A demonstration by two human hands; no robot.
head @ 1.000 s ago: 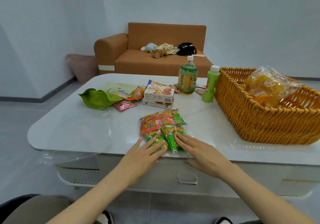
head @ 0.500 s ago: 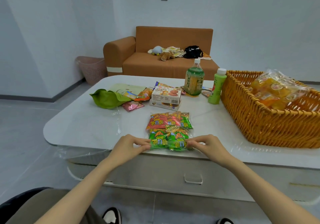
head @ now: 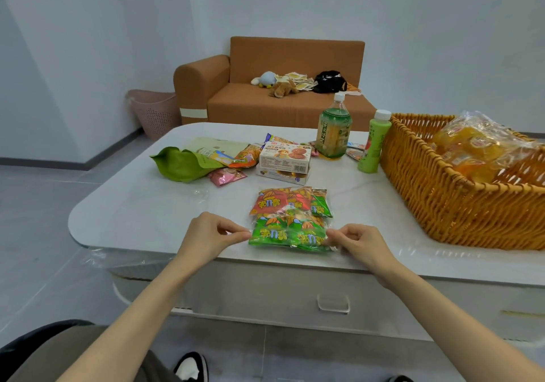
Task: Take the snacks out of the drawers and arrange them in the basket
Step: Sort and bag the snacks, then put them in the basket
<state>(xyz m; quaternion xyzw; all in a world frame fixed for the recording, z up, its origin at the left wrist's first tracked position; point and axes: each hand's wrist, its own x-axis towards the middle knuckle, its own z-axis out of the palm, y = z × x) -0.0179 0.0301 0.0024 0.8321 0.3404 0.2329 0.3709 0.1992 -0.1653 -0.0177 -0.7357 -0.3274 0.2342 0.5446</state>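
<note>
1. A clear plastic multipack of small red and green snack packets (head: 290, 219) lies flat on the glossy white worktop (head: 141, 213). It sits near the front edge, well apart from the woven orange wicker basket (head: 442, 204) on the right.
2. The left hand (head: 212, 234) pinches the multipack's left edge between thumb and fingertips. Its grip is narrow and the other fingers are curled.
3. The right hand (head: 358, 241) pinches the right edge of the clear wrapper in the same way, with a narrow grip.
4. Each small packet carries bold yellow characters. They look Chinese, but I cannot read them with certainty.
5. A clear bag of orange-yellow jelly cups (head: 472, 145) rests inside the basket. The red marks on its lids are too small to read.
6. Behind the multipack, two white biscuit boxes (head: 284, 159) are stacked. The top one shows brown cookies and a line of characters, with fine print on its side.
7. To their right stands a green tea bottle with a white cap (head: 333, 134). Its yellow-green label has vertical characters.
8. A light green bottle with a white cap (head: 373, 145) stands just beside the basket's outer wall.
9. Left of the boxes lie a crumpled green foil pouch (head: 182, 163), an orange packet (head: 244, 157) and a pink foil packet (head: 227, 176).
10. Under the worktop, a pale drawer front with a clear handle (head: 333, 303) is closed.
</note>
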